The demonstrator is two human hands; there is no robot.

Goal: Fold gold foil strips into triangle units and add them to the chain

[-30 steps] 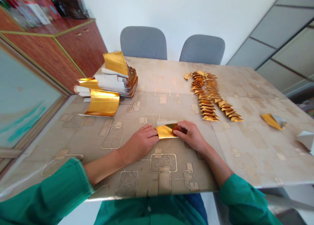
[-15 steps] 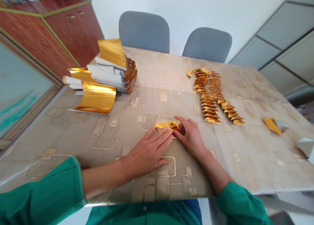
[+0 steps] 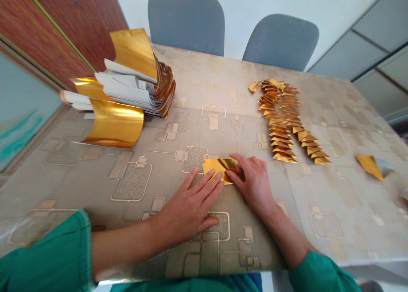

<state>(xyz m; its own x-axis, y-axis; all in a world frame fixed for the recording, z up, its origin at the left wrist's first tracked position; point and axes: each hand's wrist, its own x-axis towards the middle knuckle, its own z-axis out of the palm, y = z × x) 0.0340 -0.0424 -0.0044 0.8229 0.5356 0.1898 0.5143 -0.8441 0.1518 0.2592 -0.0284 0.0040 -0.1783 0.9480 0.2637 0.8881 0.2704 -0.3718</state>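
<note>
Compared with half a second back, the gold foil piece (image 3: 218,169) sits wider and squarer on the patterned tabletop (image 3: 331,198), straight ahead at 12 o'clock between both hands. Left hand (image 3: 188,211) lies flat and spread wide, its fingertips (image 3: 219,178) touching the foil's lower edge. Right hand (image 3: 251,183) is more closed, curled over the foil's right end and pinning it down, no real grip. Further out: folded gold triangles (image 3: 283,122) in two rows at 1 o'clock, a curled stack of gold-backed sheets (image 3: 134,83) at 11, and a loose folded gold piece (image 3: 369,166) around 2.
</note>
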